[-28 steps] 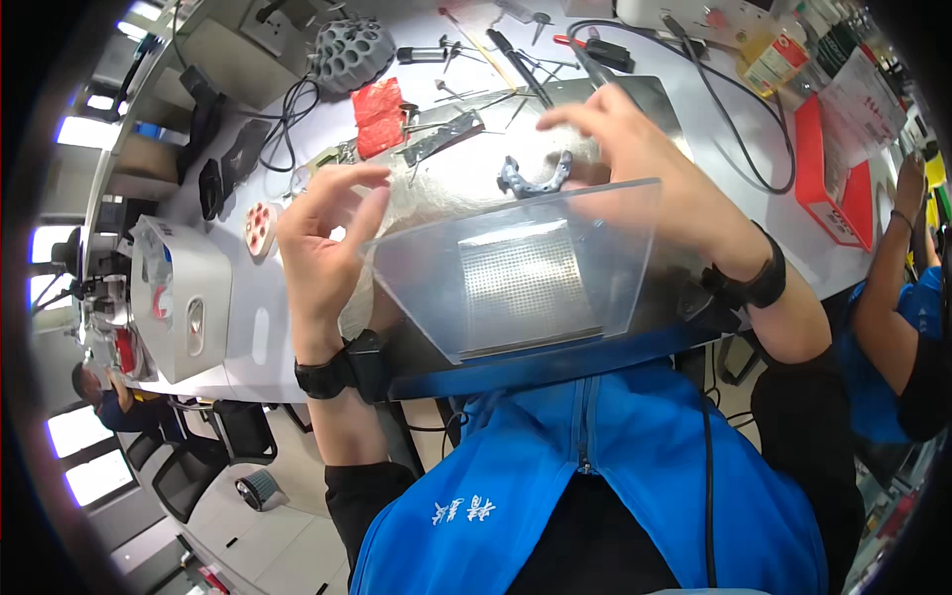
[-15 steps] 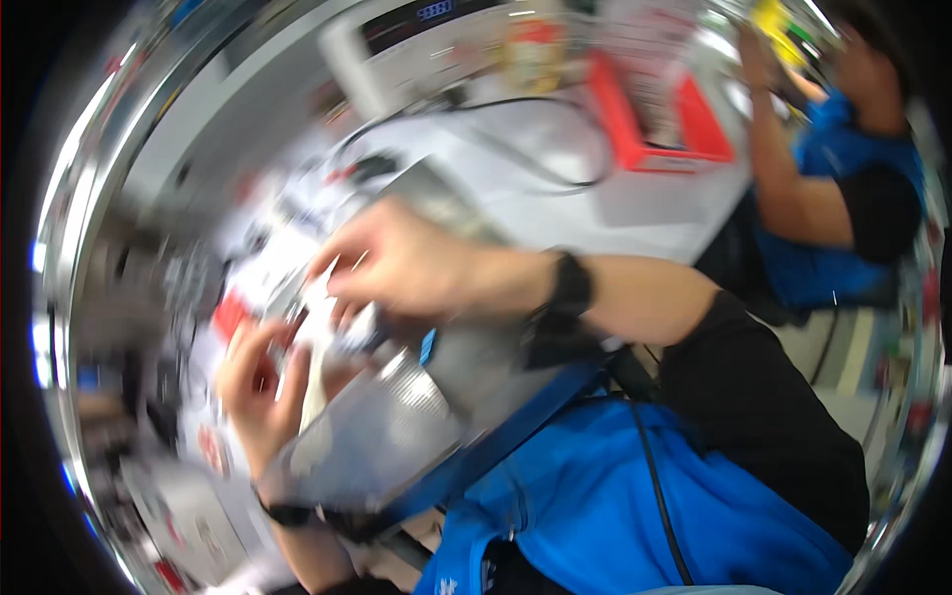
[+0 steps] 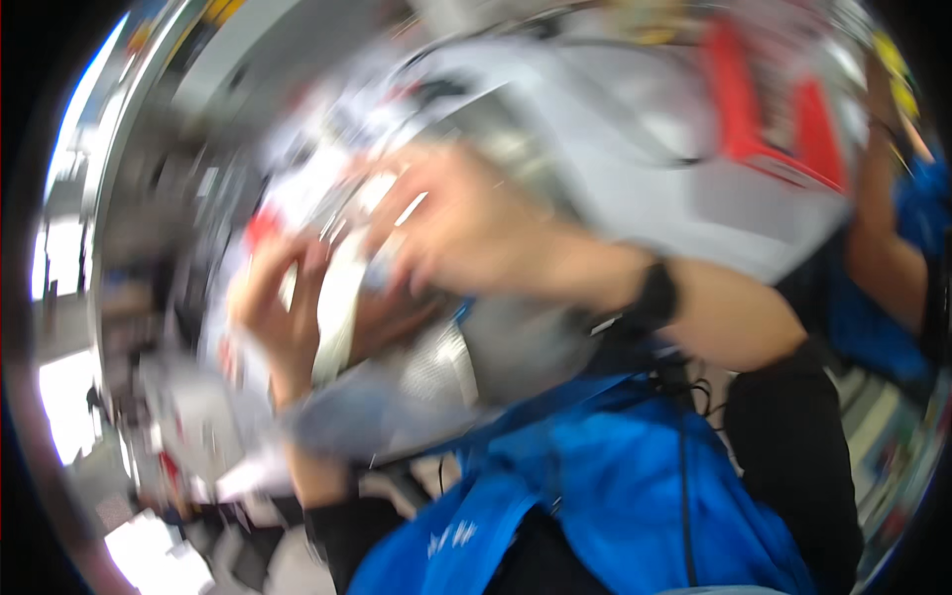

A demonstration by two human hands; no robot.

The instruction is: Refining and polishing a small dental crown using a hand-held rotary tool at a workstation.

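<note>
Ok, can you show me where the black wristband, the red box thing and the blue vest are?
black wristband [image 3: 654, 296]: head view, on the band's outer face at the right wrist.
red box thing [image 3: 769, 109]: head view, on its blurred red side, upper right.
blue vest [image 3: 615, 496]: head view, on the chest fabric.

Head camera looks down, tilted and blurred, close over the workbench [image 3: 635, 169].

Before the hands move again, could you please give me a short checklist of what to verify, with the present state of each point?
1. Picture sharp enough to judge: not ok, heavy motion blur.
2. Left hand in view: ok.
3. Right hand in view: ok, above the clear plastic tray.
4. Grip of each hand on the tray: cannot tell.
5. Grey worktable beyond the hands: ok, visible.
6. Co-worker's arm apart from the hands: ok, at far right.
</note>
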